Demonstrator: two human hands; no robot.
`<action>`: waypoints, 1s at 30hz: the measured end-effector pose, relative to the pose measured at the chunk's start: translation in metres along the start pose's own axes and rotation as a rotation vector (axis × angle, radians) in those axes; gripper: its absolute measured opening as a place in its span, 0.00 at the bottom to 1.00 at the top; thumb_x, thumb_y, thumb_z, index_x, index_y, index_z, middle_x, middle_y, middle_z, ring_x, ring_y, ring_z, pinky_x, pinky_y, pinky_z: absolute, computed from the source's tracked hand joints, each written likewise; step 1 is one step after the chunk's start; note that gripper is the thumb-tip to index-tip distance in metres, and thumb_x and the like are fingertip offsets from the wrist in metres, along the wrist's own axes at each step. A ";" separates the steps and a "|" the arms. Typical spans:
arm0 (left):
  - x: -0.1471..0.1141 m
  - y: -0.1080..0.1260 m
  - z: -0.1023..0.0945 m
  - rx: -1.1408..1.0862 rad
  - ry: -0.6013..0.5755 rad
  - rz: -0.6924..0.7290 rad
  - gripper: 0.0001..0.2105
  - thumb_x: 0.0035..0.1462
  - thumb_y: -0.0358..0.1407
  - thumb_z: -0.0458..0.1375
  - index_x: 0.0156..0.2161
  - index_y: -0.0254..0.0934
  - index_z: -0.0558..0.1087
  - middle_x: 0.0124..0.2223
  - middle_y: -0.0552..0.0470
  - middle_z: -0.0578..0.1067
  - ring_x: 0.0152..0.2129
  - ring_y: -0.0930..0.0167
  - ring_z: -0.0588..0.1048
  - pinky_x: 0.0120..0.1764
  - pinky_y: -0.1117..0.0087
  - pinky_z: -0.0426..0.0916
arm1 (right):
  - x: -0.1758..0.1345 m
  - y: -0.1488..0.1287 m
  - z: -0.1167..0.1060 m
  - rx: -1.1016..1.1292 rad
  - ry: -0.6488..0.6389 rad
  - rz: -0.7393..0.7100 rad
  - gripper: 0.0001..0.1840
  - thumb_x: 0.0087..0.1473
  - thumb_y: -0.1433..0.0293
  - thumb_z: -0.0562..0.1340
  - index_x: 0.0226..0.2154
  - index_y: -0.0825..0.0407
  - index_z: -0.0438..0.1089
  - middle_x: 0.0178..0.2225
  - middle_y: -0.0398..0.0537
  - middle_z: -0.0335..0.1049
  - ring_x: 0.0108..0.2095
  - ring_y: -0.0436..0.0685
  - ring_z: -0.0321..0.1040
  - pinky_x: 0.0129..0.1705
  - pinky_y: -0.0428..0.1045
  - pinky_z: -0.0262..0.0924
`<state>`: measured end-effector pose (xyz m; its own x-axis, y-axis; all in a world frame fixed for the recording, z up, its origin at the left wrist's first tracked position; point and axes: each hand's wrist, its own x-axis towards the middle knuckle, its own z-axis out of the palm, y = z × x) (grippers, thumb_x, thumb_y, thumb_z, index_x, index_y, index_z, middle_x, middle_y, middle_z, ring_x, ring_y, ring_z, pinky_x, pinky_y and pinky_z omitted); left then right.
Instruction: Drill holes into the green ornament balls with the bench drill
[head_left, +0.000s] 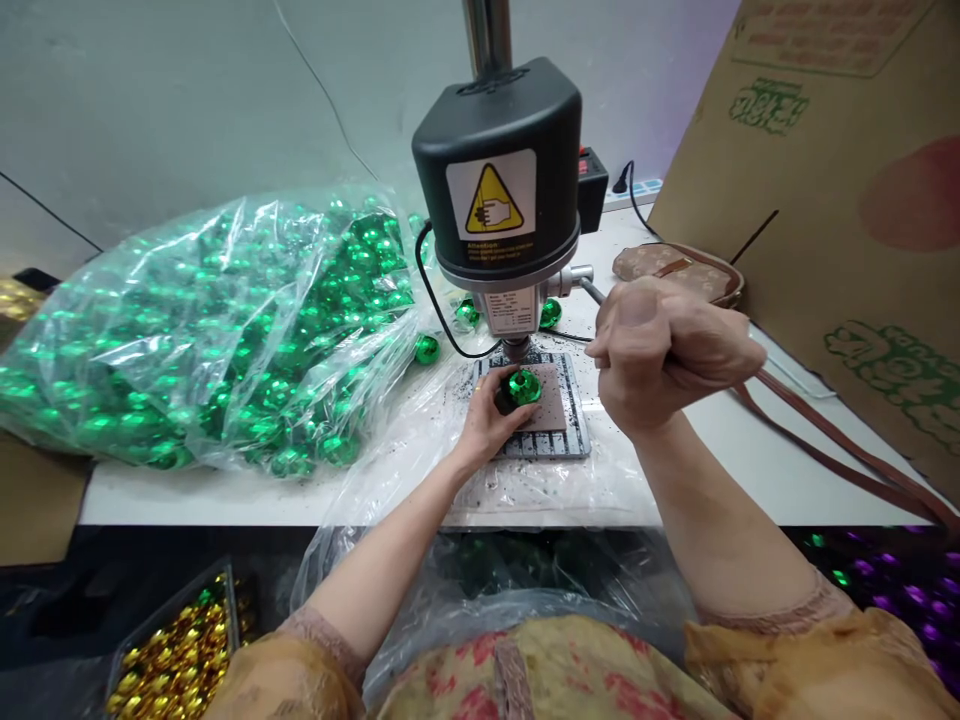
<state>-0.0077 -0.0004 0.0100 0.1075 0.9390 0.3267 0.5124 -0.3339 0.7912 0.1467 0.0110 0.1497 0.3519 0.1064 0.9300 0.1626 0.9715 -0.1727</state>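
Under the chuck of a small black bench drill press [496,170], my left hand [491,412] grips a shiny green faceted ball [524,386] with a dark hole showing in its top. The ball rests over a pinkish board [553,405] on the grey slotted base [577,440]. My right hand [660,350] is closed in a fist around the end of the drill press lever [592,291], to the right of the motor head. Whether the drill bit touches the ball cannot be made out.
A clear plastic bag of green balls [225,330] fills the left of the table. Loose green balls [427,348] lie behind the base, among dark shavings. A brown handbag [675,272] and a cardboard box [840,220] stand right. Gold balls [176,650] fill a crate below.
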 end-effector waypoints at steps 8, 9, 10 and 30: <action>0.000 -0.001 0.000 -0.003 -0.001 -0.004 0.25 0.51 0.40 0.68 0.53 0.39 0.70 0.50 0.45 0.76 0.49 0.60 0.74 0.50 0.59 0.69 | -0.005 0.008 -0.001 -0.081 0.044 -0.097 0.24 0.55 0.76 0.60 0.13 0.53 0.51 0.12 0.34 0.51 0.13 0.42 0.52 0.14 0.45 0.44; 0.000 -0.001 0.000 -0.006 -0.001 -0.002 0.25 0.51 0.40 0.68 0.53 0.39 0.70 0.50 0.45 0.76 0.49 0.60 0.74 0.50 0.59 0.69 | -0.006 0.010 -0.002 -0.086 0.051 -0.112 0.24 0.55 0.76 0.60 0.13 0.53 0.51 0.12 0.34 0.51 0.13 0.42 0.52 0.14 0.45 0.44; 0.000 -0.001 0.000 -0.009 -0.001 -0.001 0.25 0.51 0.40 0.68 0.53 0.39 0.70 0.50 0.45 0.76 0.49 0.60 0.74 0.50 0.59 0.69 | -0.007 0.012 -0.003 -0.089 0.048 -0.124 0.24 0.54 0.76 0.61 0.13 0.53 0.51 0.12 0.34 0.51 0.13 0.42 0.52 0.14 0.45 0.44; -0.038 0.042 -0.034 0.126 -0.073 -0.095 0.22 0.46 0.44 0.70 0.44 0.40 0.70 0.41 0.49 0.76 0.39 0.64 0.75 0.42 0.64 0.69 | 0.055 0.002 0.027 -0.018 0.022 0.191 0.22 0.54 0.64 0.63 0.13 0.51 0.61 0.10 0.35 0.48 0.11 0.42 0.43 0.17 0.48 0.47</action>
<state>-0.0195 -0.0526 0.0487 0.1128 0.9708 0.2118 0.6254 -0.2350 0.7441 0.1413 0.0248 0.2093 0.3978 0.2839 0.8724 0.1077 0.9299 -0.3516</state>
